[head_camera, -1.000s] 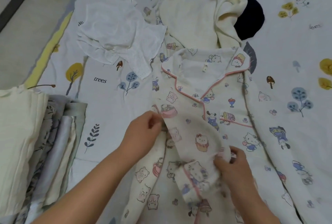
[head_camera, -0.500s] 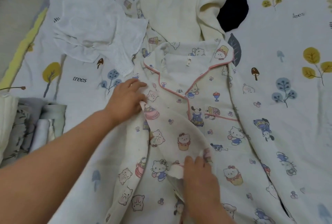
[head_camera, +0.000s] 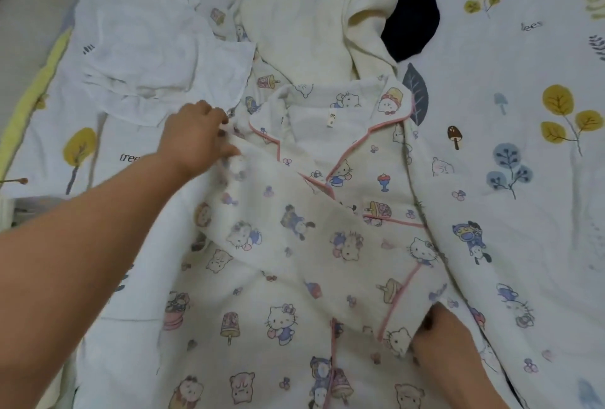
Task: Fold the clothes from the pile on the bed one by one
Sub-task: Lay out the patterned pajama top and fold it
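Observation:
A cream pyjama shirt [head_camera: 327, 244] with cartoon prints and pink piping lies face up on the bed, collar away from me. Its left sleeve lies folded diagonally across the front. My left hand [head_camera: 196, 136] pinches the fabric at the shirt's left shoulder. My right hand [head_camera: 442, 333] holds the sleeve's cuff end at the lower right of the shirt front, with its fingers tucked under the fabric. Beyond the collar lie a cream fleece garment [head_camera: 311, 31], a dark navy item [head_camera: 412, 15] and a white thin garment [head_camera: 157, 61].
The bedsheet [head_camera: 523, 113] is white with printed trees and leaves. At the far left edge a sliver of a stack of folded clothes [head_camera: 6, 208] shows. The bed's edge and the floor [head_camera: 29, 31] lie at the upper left.
My left hand moved up to the shoulder. My right hand carried the cuff to the right, so the sleeve now lies spread across the shirt front. The view shifted left to right.

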The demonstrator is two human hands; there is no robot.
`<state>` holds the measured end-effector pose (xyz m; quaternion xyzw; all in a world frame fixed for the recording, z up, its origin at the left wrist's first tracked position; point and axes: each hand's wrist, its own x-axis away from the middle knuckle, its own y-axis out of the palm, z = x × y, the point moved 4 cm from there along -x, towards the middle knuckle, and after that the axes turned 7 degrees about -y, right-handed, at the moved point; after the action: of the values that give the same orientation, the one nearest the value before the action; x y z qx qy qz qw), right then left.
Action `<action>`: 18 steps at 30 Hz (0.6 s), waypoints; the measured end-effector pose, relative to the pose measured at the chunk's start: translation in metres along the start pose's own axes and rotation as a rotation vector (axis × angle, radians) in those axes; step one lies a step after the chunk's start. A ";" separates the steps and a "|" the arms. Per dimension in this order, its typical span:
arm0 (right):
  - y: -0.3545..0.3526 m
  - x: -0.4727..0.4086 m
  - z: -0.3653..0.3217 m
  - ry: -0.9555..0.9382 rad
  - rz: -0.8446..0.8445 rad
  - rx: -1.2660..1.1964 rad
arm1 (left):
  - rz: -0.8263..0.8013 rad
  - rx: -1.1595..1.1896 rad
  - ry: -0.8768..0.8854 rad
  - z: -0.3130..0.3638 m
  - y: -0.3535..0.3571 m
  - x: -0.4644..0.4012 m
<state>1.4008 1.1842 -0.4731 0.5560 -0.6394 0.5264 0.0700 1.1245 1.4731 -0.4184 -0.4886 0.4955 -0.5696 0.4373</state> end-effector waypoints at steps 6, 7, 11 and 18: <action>-0.020 -0.005 -0.005 -0.169 0.307 -0.149 | -0.070 0.242 -0.533 -0.026 0.061 0.029; -0.020 -0.007 -0.010 -0.215 0.310 -0.108 | -0.153 0.289 -0.576 -0.029 0.070 0.034; -0.011 -0.028 -0.019 -0.148 0.211 -0.007 | -0.280 0.260 -0.451 -0.025 0.093 0.046; -0.033 -0.027 -0.008 -0.136 0.117 0.036 | -0.064 0.253 -0.685 -0.061 0.084 0.049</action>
<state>1.4329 1.2133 -0.4680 0.5535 -0.6643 0.5021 -0.0147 1.0584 1.4230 -0.4981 -0.6081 0.2305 -0.4432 0.6169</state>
